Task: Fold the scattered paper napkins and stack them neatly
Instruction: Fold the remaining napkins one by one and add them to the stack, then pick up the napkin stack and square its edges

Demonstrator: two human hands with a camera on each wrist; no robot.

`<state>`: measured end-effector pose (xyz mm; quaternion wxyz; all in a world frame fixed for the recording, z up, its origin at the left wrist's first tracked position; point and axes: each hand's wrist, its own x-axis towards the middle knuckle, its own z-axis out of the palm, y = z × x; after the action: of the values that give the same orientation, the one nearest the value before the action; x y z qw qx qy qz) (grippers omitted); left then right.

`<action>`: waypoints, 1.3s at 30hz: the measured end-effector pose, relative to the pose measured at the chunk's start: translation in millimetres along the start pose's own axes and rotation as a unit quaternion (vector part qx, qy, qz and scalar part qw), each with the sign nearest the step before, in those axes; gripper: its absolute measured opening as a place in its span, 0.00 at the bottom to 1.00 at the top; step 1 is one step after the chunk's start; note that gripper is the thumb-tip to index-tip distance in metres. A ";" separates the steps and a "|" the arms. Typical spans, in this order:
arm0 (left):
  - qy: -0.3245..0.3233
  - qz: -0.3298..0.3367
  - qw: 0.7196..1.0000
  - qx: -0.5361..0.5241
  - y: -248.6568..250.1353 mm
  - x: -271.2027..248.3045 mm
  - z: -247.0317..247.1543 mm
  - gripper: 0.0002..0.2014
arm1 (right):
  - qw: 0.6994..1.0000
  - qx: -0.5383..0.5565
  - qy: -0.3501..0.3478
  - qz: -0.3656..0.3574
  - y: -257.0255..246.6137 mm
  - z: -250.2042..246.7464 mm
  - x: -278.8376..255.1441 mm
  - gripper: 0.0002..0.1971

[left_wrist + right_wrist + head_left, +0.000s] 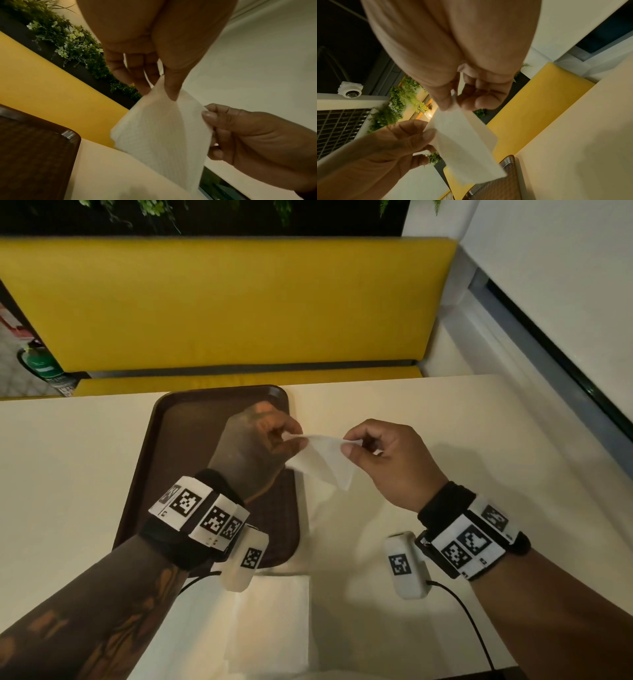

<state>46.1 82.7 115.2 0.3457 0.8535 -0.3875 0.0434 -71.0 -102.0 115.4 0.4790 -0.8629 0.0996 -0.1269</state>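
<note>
Head: hands (322,446) pinch limp napkin (323,462).

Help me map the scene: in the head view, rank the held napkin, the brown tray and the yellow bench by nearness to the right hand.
1. Held napkin: pinched by the right hand.
2. Brown tray: left, on the table.
3. Yellow bench: beyond the table.

The light is dim and warm, falling from above so that the surface (428,412) carries soft, blurred shadows under the hands and forearms, and the left hand (263,436) looks darker than the right hand (387,460). The head view is fairly sharp at the centre but bends straight lines toward its edges, with the far top nearly black. Both wrist views are strongly warped and grainy, the palms close to the lens are soft and out of focus, and the right wrist view shows motion blur.
</note>
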 end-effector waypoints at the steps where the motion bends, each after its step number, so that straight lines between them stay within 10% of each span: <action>1: 0.001 -0.003 1.000 0.019 -1.4 -1.2 -0.9 0.06 | 1.000 -0.019 0.005 -0.004 0.3 1.3 -0.5 0.04; 12: -0.069 -0.137 0.973 -0.174 -6.9 -11.7 -9.3 0.05 | 0.998 0.018 -0.052 0.034 -11.3 12.3 5.7 0.04; 19: -0.134 -0.273 0.879 -0.368 -10.5 -37.1 -17.5 0.15 | 0.990 0.035 -0.103 0.095 -12.7 23.0 -3.0 0.05; 30: -0.255 -0.366 0.878 -0.177 -36.3 -137.5 -1.1 0.19 | 0.942 -0.054 -0.292 0.157 8.9 88.6 -64.9 0.09; 39: -0.213 -0.386 0.895 -0.062 -30.0 -181.2 29.4 0.25 | 0.938 -0.169 -0.254 0.166 22.4 117.5 -94.5 0.14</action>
<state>-65.0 192.6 14.3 0.2965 0.9017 -0.0934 -0.3005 -124.8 8.2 24.8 0.3499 -0.9058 0.1362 0.1963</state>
